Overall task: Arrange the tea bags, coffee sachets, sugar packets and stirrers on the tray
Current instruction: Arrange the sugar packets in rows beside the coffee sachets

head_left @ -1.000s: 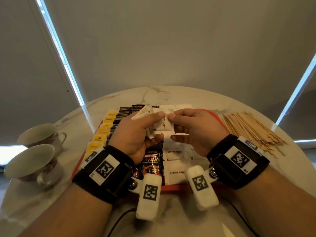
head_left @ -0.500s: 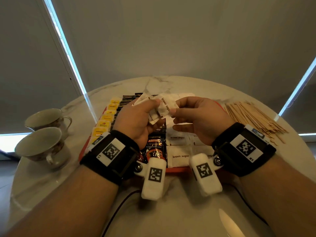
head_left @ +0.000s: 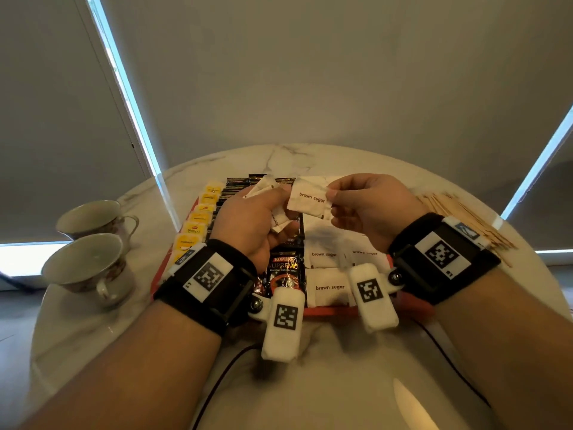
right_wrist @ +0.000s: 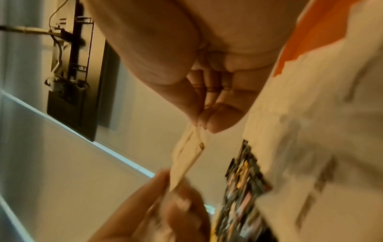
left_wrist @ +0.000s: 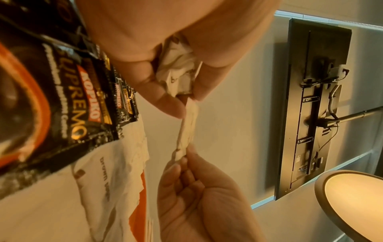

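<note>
Both hands hover over the orange tray [head_left: 335, 311]. My left hand [head_left: 279, 206] grips a crumpled bunch of white brown-sugar packets [left_wrist: 178, 70]. My right hand [head_left: 333, 200] pinches the right edge of one brown-sugar packet [head_left: 310, 201], whose left edge still reaches the left fingertips [left_wrist: 176, 109]. On the tray lie a column of yellow tea bags [head_left: 198, 218], black coffee sachets [head_left: 283, 271] and more sugar packets [head_left: 328, 287]. Wooden stirrers [head_left: 459, 215] lie in a heap on the table, right of the tray.
Two teacups [head_left: 86, 265] [head_left: 93, 215] stand on the round marble table [head_left: 310, 383], left of the tray. A black cable [head_left: 217, 383] runs across the near part of the table. Window blinds hang behind the table's far edge.
My right hand has drawn one sugar packet rightward out of the left hand's bunch and turned it so its print reads level. Both hands stay over the tray.
</note>
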Demonstrator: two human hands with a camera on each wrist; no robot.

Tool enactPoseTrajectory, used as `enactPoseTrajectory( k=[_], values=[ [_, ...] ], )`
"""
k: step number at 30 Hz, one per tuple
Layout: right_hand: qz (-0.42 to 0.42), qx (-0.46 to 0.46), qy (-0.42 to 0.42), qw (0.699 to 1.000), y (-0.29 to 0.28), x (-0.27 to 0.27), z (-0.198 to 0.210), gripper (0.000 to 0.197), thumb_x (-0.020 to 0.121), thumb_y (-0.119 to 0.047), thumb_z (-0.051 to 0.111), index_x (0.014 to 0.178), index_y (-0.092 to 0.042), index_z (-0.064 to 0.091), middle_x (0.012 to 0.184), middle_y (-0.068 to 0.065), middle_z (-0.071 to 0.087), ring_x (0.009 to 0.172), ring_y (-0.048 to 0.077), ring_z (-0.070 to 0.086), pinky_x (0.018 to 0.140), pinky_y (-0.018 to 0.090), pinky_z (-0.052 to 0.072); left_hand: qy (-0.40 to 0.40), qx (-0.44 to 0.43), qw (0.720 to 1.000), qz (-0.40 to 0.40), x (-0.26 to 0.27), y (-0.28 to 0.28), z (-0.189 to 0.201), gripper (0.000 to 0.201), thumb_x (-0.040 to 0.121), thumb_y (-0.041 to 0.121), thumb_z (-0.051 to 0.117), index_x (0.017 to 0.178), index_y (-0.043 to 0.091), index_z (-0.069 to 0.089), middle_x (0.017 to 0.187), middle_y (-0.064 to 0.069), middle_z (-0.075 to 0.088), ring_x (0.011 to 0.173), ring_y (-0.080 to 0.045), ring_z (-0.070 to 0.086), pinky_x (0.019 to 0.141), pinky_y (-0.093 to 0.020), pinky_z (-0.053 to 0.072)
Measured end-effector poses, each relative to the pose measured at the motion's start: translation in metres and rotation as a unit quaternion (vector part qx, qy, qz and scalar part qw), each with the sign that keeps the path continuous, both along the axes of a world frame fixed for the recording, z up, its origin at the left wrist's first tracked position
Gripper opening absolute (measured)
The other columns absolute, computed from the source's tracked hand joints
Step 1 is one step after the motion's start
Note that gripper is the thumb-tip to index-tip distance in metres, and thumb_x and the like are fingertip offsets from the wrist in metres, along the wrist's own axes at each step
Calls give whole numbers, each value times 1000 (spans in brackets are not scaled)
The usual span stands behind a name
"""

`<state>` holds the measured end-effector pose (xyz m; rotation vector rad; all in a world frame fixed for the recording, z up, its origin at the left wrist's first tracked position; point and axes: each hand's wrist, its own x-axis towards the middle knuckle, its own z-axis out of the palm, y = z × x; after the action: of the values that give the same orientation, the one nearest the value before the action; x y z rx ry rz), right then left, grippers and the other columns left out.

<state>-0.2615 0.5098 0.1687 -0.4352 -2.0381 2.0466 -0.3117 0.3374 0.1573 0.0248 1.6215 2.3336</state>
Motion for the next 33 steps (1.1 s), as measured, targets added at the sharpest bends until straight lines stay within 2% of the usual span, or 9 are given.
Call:
enactPoseTrajectory(
  k=[5,9,13,21,25,29,31,33],
  values=[
    [-37,108,-109,987,17,-8,3,8,89,2,70,89,-5,74,71,8,64,55,12,48,49,25,43,-25,18,999,12,-6,-4,3,18,97,15,70,114,9,69,83,-7,74,65,-15,71,53,-28,58],
    [-17,172,-188,967,19,-10,8,8,90,-2,71,93,-7,76,75,7,66,54,11,45,46,23,36,-27,23,999,10,-8,-6,3,18,98,14,69,116,8,68,83,-6,74,66,-15,71,54,-28,59],
    [6,211,-242,947,16,-15,10,7,92,-7,70,94,-11,76,77,5,66,54,11,44,49,23,34,-28,27,999,9,-7,-7,3,14,99,12,67,113,10,68,84,-7,73,66,-15,70,54,-28,59],
    [7,276,-284,918,15,-21,7,4,91,-19,75,92,-17,79,74,6,60,54,14,43,48,25,36,-32,27,999,9,-7,-9,5,11,99,11,67,110,10,67,85,-8,71,68,-16,69,53,-27,59],
    [-4,293,-256,921,16,-20,9,6,91,-18,74,94,-17,79,80,7,66,67,20,50,61,32,42,-33,33,999,7,-9,-9,4,16,99,11,67,115,9,67,84,-8,72,68,-16,70,54,-28,59],
    [-16,286,-206,935,12,-18,13,9,93,-23,70,97,-18,78,93,7,73,73,20,53,65,32,45,-33,39,999,-4,-8,-8,4,16,100,8,62,115,6,66,90,-10,71,73,-19,70,57,-29,61],
    [11,282,-218,934,5,-18,13,13,93,-25,71,97,-15,78,98,7,76,74,19,55,61,30,44,-39,46,998,-18,-6,-7,4,18,99,5,56,115,3,64,97,-15,73,79,-24,73,59,-31,62],
    [32,268,-245,931,-2,-17,12,16,93,-26,71,98,-12,77,93,5,79,65,14,55,51,24,39,-45,55,997,-37,-5,-7,3,25,98,2,49,118,-1,62,105,-20,76,86,-29,77,61,-33,63]
  ],
)
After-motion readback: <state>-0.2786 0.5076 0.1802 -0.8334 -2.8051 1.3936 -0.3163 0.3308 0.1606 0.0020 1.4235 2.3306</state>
